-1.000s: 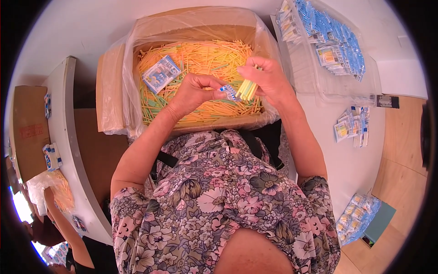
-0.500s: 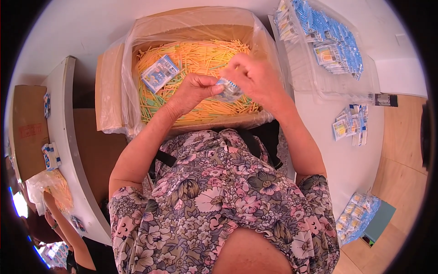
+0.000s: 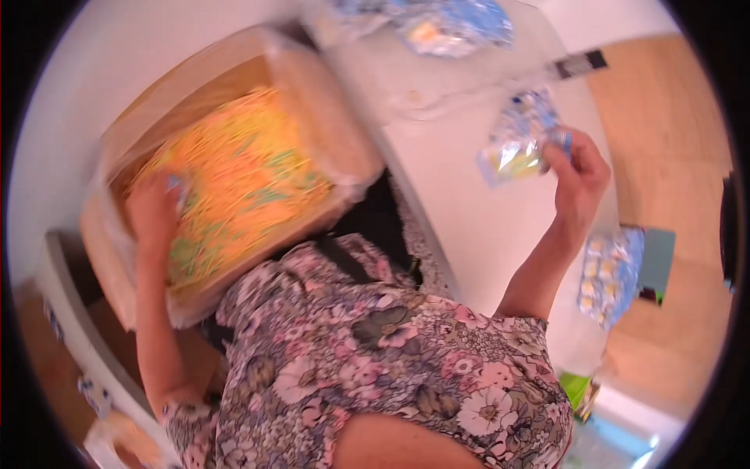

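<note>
My right hand (image 3: 580, 168) is out over the white table, pinching a small clear packet (image 3: 512, 162) by its blue-striped end. Yellowish contents show through the film. Just beyond it, several similar packets (image 3: 534, 105) lie in a small heap. Inside the cardboard box at the left, my left hand (image 3: 153, 209) is closed at the blue-edged corner of another packet (image 3: 178, 189), mostly hidden by the fingers and blurred. Under that hand spreads a mass of thin orange, yellow and green sticks (image 3: 250, 172).
The cardboard box (image 3: 98, 262) has a clear plastic liner (image 3: 332, 109). A clear plastic tub (image 3: 437, 90) with blue-and-white packets (image 3: 457, 31) stands at the back. At the right lies a blue bag of packets (image 3: 609, 277) beside a grey-green panel (image 3: 658, 262). Another tabletop (image 3: 74, 313) curves along the left.
The view has swung right. My hands have parted: the right has carried its packet from above the box to the table heap; the left has reached the packet lying on the sticks.
</note>
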`<state>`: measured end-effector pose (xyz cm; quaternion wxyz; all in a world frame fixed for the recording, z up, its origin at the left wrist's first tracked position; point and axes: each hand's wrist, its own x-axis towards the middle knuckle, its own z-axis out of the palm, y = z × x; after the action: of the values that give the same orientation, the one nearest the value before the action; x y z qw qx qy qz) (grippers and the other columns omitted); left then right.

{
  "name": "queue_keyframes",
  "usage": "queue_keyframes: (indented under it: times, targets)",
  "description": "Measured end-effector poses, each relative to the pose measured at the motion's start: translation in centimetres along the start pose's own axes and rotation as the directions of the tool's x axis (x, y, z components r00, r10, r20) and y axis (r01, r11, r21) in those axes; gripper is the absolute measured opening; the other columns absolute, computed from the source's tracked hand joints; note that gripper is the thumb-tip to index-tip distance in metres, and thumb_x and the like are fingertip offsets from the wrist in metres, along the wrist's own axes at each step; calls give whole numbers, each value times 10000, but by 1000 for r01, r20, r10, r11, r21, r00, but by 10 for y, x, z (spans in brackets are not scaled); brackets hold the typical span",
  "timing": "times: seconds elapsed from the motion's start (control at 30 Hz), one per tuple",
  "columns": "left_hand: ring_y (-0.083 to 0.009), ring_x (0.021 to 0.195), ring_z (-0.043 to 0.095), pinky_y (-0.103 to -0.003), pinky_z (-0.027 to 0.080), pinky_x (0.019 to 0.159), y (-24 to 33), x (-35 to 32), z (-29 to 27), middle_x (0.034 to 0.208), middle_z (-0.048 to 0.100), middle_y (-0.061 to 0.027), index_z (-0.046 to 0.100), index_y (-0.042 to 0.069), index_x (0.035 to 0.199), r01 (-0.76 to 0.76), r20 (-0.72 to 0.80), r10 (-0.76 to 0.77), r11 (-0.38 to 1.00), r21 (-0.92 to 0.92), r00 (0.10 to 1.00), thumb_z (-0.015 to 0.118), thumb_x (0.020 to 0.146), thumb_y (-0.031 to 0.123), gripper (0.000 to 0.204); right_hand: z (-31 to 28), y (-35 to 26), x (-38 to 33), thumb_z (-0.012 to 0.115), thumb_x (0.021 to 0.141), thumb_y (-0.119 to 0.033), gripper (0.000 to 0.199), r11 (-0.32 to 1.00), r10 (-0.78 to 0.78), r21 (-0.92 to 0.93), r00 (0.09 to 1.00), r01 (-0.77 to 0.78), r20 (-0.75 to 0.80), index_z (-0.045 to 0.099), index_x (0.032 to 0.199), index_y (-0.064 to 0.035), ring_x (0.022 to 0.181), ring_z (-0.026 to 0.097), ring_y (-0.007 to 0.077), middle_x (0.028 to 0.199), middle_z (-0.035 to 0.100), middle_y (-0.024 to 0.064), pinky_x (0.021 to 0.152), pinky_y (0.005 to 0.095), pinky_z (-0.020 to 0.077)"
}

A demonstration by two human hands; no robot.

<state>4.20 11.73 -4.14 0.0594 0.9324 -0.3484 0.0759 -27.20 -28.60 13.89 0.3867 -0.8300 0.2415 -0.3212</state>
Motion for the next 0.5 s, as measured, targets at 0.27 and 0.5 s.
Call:
queue_keyframes:
  times: [0.27,0.5]
  targets:
    - [-295,1032,573,-472,438,824,-26,8,24,1110,603,-90,557,113,1087,341,121,-354,933,119,927,716,679,233,454,-52,180,33,682,798,-148,248,753,-88,-644,990,138,109,648,1002,-13,792,606,158,861,656,75,699,272,469]
    - [-292,888,619,-446,389,789,-28,15,26,900,662,-77,580,96,979,479,119,-464,845,-238,878,792,623,213,430,30,40,0,666,794,4,195,587,-697,-603,716,540,-36,630,985,18,893,609,270,1003,645,155,777,360,492]
